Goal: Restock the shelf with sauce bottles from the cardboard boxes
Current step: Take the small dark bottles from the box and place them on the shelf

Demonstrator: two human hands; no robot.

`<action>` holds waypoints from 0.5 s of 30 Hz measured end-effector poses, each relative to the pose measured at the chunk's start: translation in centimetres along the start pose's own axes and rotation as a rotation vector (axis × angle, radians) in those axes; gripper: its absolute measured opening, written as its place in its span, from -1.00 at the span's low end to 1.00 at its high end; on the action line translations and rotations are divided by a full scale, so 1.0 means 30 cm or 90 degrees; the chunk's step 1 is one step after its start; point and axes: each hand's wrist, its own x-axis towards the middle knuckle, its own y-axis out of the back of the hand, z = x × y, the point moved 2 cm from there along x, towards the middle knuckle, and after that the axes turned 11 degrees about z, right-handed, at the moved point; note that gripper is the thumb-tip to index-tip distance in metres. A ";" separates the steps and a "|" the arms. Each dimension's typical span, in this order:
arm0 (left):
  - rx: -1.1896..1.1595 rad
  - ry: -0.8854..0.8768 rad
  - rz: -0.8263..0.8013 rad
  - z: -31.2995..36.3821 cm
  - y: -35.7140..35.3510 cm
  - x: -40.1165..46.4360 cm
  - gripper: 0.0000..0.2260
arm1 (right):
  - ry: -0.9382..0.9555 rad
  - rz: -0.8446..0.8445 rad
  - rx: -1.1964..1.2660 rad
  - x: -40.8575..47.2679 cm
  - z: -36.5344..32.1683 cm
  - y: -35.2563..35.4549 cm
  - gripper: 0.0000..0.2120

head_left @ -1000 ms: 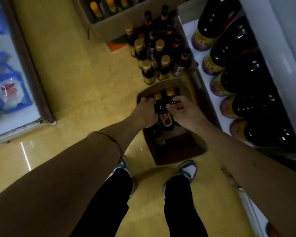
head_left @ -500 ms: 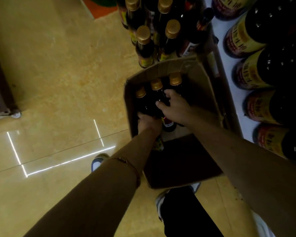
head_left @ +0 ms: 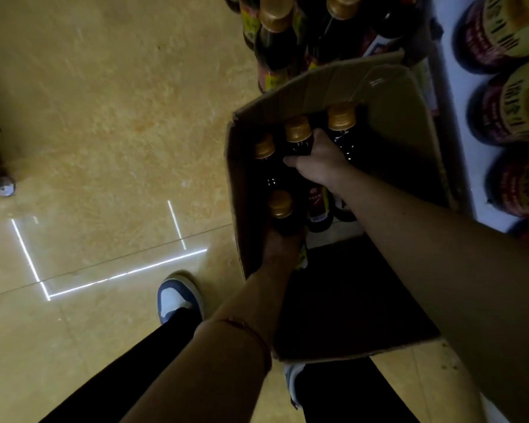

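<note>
Both hands reach into the cardboard box on the floor: the left hand grips one gold-capped sauce bottle low on its body, and the right hand wraps around the middle bottle of three standing along the far wall. Four gold caps show inside the box.

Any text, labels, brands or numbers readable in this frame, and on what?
None can be read.
Big jugs on the shelf: large characters on yellow labels, too blurred.
Bottles in the box: red labels, too small and dark.
Bottles on the floor: labels blurred.
</note>
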 end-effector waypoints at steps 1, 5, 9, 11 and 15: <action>-0.029 -0.002 -0.012 0.006 -0.002 0.007 -0.55 | 0.004 0.007 -0.003 0.007 0.002 -0.002 -0.45; -0.074 -0.059 -0.012 0.032 0.015 0.009 -0.43 | 0.009 -0.021 -0.039 -0.043 0.041 0.001 -0.51; 0.058 -0.084 -0.021 0.036 0.038 -0.047 -0.47 | 0.019 0.018 -0.022 -0.173 0.121 0.053 -0.67; 0.119 -0.095 -0.040 0.045 0.044 -0.085 -0.51 | 0.023 0.050 -0.048 -0.222 0.142 0.102 -0.64; 0.172 -0.186 -0.032 0.092 0.095 -0.167 -0.45 | 0.023 0.063 -0.072 -0.309 0.128 0.210 -0.59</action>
